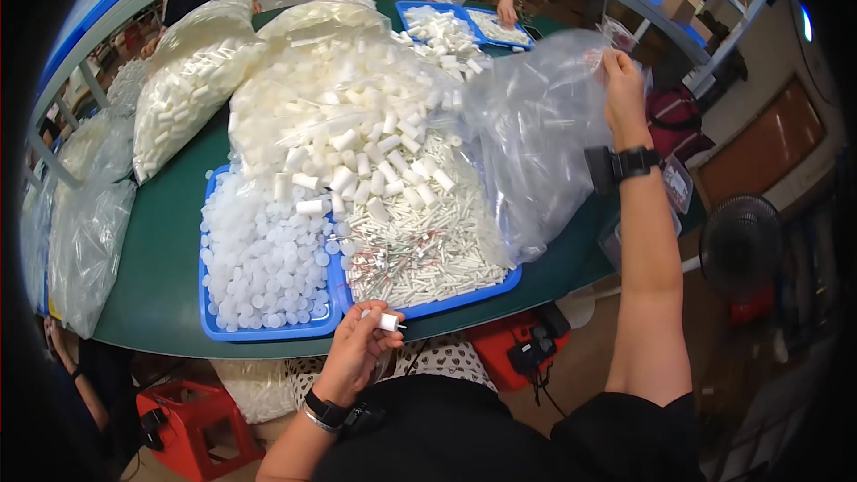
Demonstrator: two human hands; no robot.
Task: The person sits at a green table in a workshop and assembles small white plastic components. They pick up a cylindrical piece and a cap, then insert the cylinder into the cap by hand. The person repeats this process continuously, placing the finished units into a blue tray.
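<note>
The left hand pinches a white cylinder, thumb and fingers closed on it; the right hand, raised well beyond and to its right, seems to pinch a clear bag by its edge. The step looks like drawing that bag aside; next probably calls for releasing it. A blue tray's rim lies just beyond the left grip, open room rightward to the right forearm

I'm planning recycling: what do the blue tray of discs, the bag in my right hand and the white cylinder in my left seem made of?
Blue tray: probably moulded plastic; smooth, shiny rim.
Bag: apparently plastic film; glossy, creased, see-through.
White cylinder: plastic or foam, unclear; evenly white, fairly matte.
</note>
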